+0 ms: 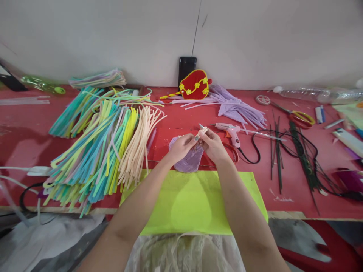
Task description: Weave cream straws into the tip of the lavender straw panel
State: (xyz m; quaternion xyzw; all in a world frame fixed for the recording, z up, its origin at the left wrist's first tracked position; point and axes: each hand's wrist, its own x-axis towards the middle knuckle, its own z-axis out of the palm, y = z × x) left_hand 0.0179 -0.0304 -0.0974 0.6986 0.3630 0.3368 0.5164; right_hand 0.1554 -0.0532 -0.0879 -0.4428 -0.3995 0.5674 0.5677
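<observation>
Both my hands meet over a lilac fuzzy panel (pixel 185 164) with a rounded outline, near the middle of the table. My left hand (pixel 183 146) pinches a small pale piece that looks like a bit of peach pipe cleaner (pixel 198 135). Closed on the same piece from the other side is my right hand (pixel 213 144), its fingertips touching or nearly touching the left ones. The fingers cover most of the piece, so its shape is hard to make out. Right of the hands lies a pink glue gun (pixel 233 133), its nozzle pointing left.
Bundles of coloured pipe cleaners (pixel 93 147) and peach ones (pixel 140 145) fill the left. A red and yellow ornament (pixel 195 85) leans on a phone (pixel 187 64), beside lilac pipe cleaners (pixel 241 111). Scissors (pixel 300 118), green stems (pixel 300 158) and a black cord (pixel 259 151) lie right. A yellow-green sheet (pixel 190 204) is in front.
</observation>
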